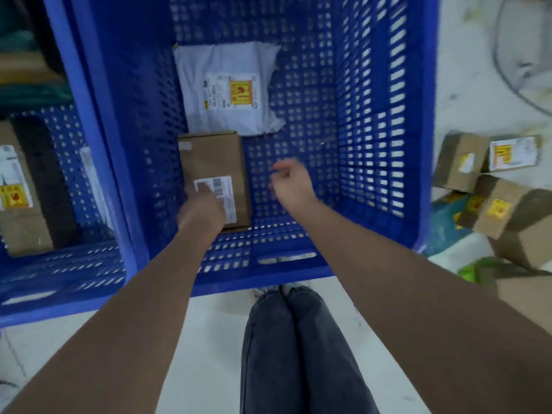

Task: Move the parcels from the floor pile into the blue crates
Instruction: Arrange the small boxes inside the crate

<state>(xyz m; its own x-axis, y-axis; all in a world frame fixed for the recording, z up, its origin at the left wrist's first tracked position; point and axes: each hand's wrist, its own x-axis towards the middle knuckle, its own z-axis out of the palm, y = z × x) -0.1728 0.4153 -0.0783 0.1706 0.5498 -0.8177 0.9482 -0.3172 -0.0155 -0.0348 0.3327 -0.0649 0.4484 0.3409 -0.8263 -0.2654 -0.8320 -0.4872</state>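
A large blue crate stands in front of me. On its floor lie a white poly mailer with a yellow sticker and, nearer to me, a brown cardboard parcel with a white label. My left hand rests flat on the near end of the brown parcel, covering part of its label. My right hand hovers inside the crate to the right of that parcel, its fingers loosely curled with nothing in them. The floor pile of parcels lies to the right of the crate.
A second blue crate on the left holds a brown parcel and dark items. The pile on the right has several brown boxes with yellow stickers and green and white bags. My legs in dark jeans are below the crate.
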